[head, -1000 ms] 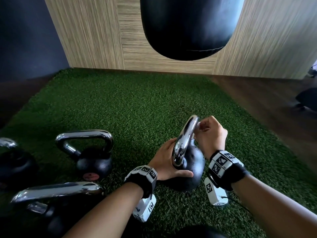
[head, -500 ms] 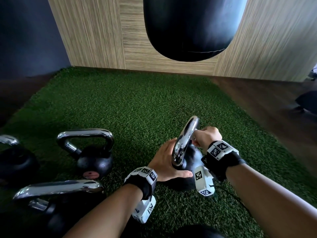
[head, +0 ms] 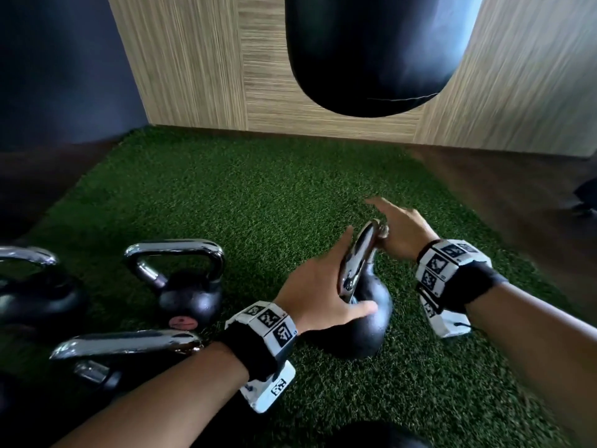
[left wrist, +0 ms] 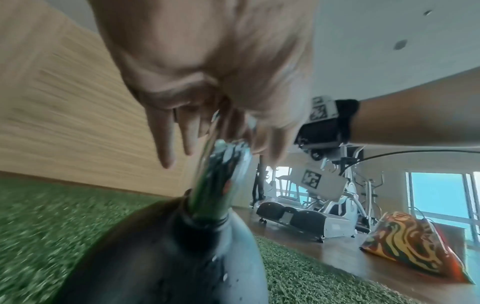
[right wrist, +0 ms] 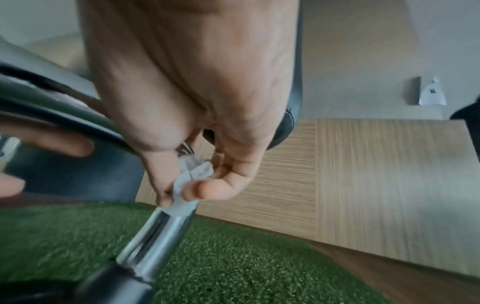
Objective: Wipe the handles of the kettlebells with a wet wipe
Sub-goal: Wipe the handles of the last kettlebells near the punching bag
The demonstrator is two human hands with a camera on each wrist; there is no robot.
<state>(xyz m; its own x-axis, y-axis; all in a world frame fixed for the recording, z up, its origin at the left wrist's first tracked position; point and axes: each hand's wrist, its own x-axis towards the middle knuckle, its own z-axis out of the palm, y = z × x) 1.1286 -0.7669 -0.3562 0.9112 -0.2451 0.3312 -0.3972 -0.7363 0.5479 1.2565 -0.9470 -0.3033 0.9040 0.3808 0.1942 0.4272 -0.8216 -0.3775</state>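
Observation:
A black kettlebell (head: 366,321) with a chrome handle (head: 357,263) stands on the green turf (head: 258,195). My left hand (head: 310,295) braces it, thumb across the front of the ball, straight fingers (left wrist: 166,144) behind the handle. At the handle's top, my right hand (head: 397,231) has its forefinger stretched out. In the right wrist view its thumb and fingers pinch a small crumpled white wet wipe (right wrist: 193,174) against the chrome bar (right wrist: 155,236). The wipe is hidden in the head view.
Three more chrome-handled kettlebells stand to the left: one in the middle (head: 190,292), one at the far left (head: 32,292), one near my left forearm (head: 129,345). A black punching bag (head: 378,53) hangs ahead before a wooden wall. Dark wood floor (head: 517,195) borders the turf.
My right hand slid down the handle's far side, then came back up to its top with the forefinger stretched out. My left hand stayed on the kettlebell.

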